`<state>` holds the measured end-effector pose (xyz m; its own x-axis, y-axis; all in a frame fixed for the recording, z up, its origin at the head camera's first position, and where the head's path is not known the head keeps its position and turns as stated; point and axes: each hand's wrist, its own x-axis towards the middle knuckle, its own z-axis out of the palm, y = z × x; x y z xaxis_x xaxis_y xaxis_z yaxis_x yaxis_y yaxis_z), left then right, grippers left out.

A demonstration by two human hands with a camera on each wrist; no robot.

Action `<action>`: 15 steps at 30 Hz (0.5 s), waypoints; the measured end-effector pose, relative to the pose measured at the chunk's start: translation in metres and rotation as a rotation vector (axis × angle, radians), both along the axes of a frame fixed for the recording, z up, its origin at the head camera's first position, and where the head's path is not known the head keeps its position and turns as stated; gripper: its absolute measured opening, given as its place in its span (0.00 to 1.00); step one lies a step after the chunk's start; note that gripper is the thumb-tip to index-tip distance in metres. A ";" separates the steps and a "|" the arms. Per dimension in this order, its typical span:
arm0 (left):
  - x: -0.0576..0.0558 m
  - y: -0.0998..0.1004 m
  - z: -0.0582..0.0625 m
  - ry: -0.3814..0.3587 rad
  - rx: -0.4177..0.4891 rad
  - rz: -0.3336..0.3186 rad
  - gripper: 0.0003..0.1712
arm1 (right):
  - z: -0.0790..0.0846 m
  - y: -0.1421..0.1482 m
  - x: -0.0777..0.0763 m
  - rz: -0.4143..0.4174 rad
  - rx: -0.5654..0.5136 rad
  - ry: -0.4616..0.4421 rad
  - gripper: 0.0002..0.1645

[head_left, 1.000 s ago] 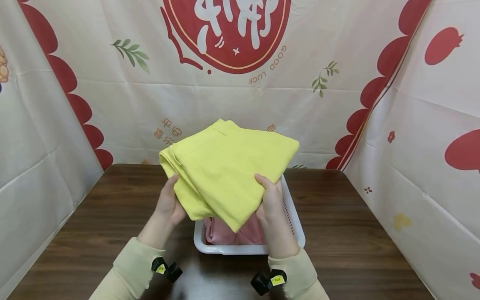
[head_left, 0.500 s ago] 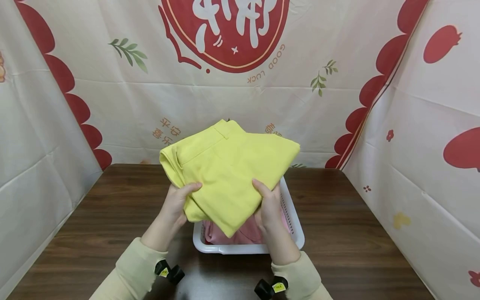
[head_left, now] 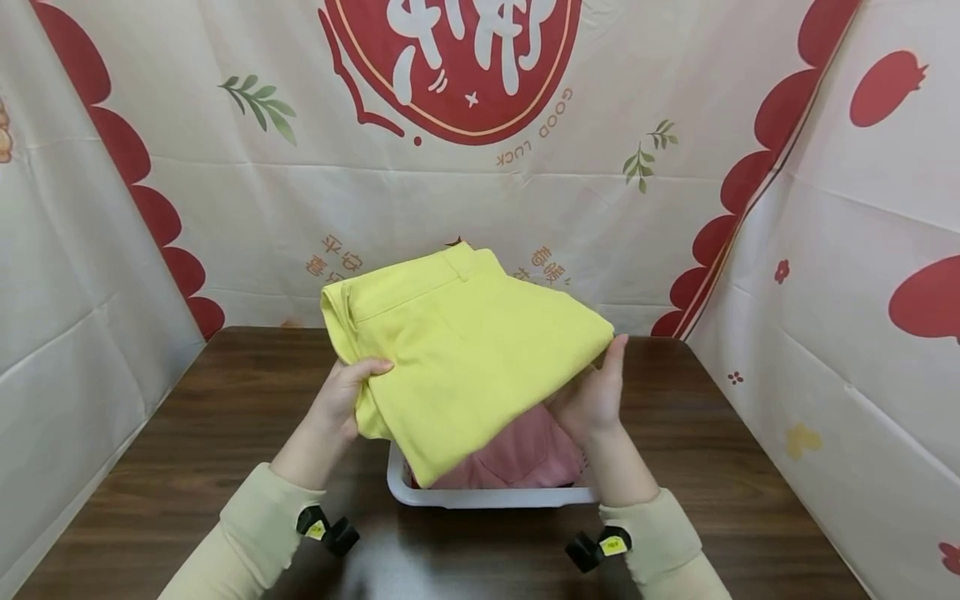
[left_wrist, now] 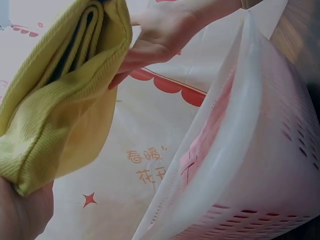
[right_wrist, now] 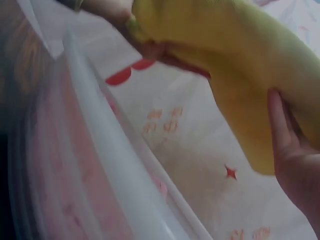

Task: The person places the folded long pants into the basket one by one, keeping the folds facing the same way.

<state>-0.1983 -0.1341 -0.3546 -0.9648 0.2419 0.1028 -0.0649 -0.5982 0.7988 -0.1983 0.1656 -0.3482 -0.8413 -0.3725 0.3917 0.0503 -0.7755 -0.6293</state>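
Observation:
A folded pair of yellow trousers (head_left: 465, 358), waistband at the far left, is held in the air above a white basket (head_left: 495, 498). My left hand (head_left: 337, 400) grips the near left side, thumb on top and fingers underneath. At the right edge, my right hand (head_left: 592, 396) touches the cloth with its fingers fairly straight and its thumb raised alongside; part of its fingers is hidden behind the cloth. The left wrist view shows the folded layers of the trousers (left_wrist: 65, 100) end-on. Inside the basket lies a pink folded garment (head_left: 525, 454).
The basket stands on a dark brown wooden table (head_left: 202, 433). A white printed cloth (head_left: 420, 200) with red patterns hangs behind the table and along both sides. A small black camera is strapped to each wrist.
My right hand has slid outward to the right, off the near edge to the right edge of the trousers. My left thumb has come onto the top. The trousers have turned slightly.

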 end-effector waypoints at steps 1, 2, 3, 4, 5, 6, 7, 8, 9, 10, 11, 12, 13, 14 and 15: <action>0.000 -0.001 0.000 0.010 0.003 -0.017 0.14 | 0.000 0.006 -0.002 0.035 -0.008 0.018 0.56; -0.001 -0.002 0.001 0.019 0.010 -0.036 0.14 | 0.000 0.012 -0.004 0.061 -0.014 0.032 0.57; -0.001 -0.003 0.001 0.026 0.015 -0.053 0.14 | 0.000 0.018 -0.005 0.079 -0.009 0.046 0.57; -0.001 -0.003 0.001 0.027 0.021 -0.070 0.14 | 0.001 0.023 -0.007 0.088 0.011 0.063 0.57; -0.002 -0.004 0.002 0.028 0.024 -0.087 0.14 | 0.002 0.028 -0.008 0.096 0.039 0.076 0.57; -0.002 -0.004 0.002 0.028 0.026 -0.103 0.14 | 0.003 0.032 -0.009 0.106 0.069 0.088 0.58; -0.002 -0.005 0.002 0.031 0.022 -0.117 0.14 | 0.005 0.037 -0.011 0.121 0.099 0.094 0.58; -0.003 -0.005 0.002 0.036 0.016 -0.132 0.14 | 0.006 0.040 -0.011 0.136 0.129 0.098 0.58; -0.003 -0.006 0.003 0.039 0.007 -0.142 0.14 | 0.007 0.044 -0.012 0.156 0.158 0.102 0.59; -0.004 -0.006 0.003 0.041 0.000 -0.152 0.14 | 0.008 0.047 -0.013 0.180 0.177 0.100 0.59; -0.005 -0.007 0.004 0.044 -0.009 -0.163 0.13 | 0.009 0.049 -0.014 0.211 0.192 0.100 0.58; -0.006 -0.008 0.004 0.046 -0.017 -0.174 0.13 | 0.010 0.051 -0.014 0.239 0.200 0.101 0.58; -0.006 -0.008 0.005 0.047 -0.025 -0.187 0.13 | 0.010 0.053 -0.015 0.264 0.209 0.101 0.56; -0.007 -0.009 0.005 0.049 -0.034 -0.203 0.12 | 0.011 0.055 -0.015 0.283 0.224 0.107 0.55; -0.008 -0.009 0.005 0.048 -0.044 -0.217 0.12 | 0.011 0.056 -0.014 0.301 0.240 0.112 0.53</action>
